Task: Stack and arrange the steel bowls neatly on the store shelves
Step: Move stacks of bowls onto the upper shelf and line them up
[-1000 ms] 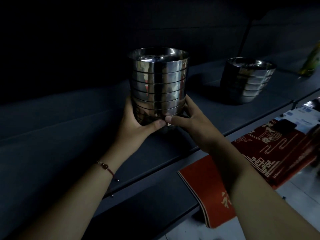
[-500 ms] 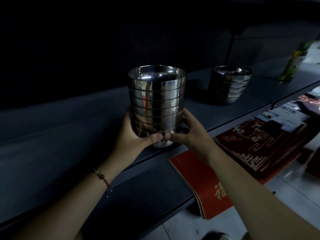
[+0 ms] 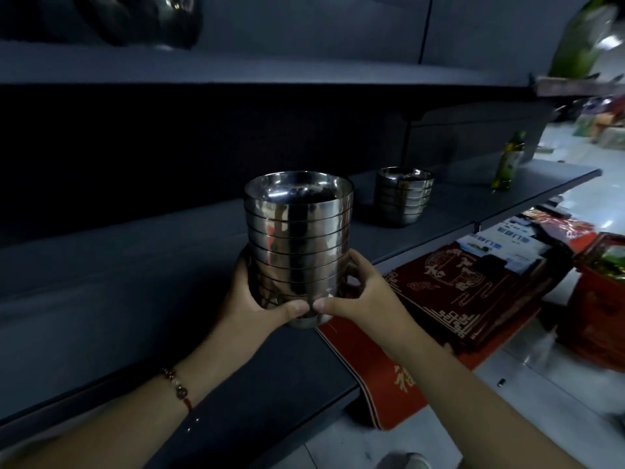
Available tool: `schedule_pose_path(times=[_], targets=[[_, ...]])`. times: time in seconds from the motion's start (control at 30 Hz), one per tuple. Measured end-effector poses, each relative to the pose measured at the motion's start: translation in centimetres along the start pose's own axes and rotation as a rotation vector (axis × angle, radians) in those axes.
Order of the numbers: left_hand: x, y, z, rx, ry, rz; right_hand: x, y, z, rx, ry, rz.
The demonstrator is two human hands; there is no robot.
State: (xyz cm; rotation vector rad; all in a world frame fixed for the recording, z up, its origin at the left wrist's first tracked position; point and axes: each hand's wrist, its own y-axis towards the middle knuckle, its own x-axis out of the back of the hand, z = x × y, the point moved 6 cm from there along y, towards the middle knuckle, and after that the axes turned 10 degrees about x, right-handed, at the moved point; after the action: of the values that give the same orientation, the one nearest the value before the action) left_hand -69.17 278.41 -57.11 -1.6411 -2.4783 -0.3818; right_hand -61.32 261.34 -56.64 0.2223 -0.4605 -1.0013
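At frame centre, left hand (image 3: 252,301) and right hand (image 3: 363,299) both grip the base of the tall stack of steel bowls (image 3: 297,238) above the dark shelf (image 3: 118,282), apparently steadying the nested column against tipping.

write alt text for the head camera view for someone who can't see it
Both hands, left hand and right hand, grip the base of a tall stack of steel bowls at the front edge of a dark store shelf. A shorter stack of bowls stands farther right on the shelf, with red printed goods below.
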Motion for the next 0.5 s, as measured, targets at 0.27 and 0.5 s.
schedule_pose_path(times=[0.27,0.5], targets=[[0.6,-6.1,-4.8,-0.106,0.05,0.017,1.1,-5.1,5.3,0.003,0.031,-0.054],[1.8,-9.3,-13.0,-0.212,0.049,0.032,3.7,-7.0,13.9,0.088,0.011,-0.111]])
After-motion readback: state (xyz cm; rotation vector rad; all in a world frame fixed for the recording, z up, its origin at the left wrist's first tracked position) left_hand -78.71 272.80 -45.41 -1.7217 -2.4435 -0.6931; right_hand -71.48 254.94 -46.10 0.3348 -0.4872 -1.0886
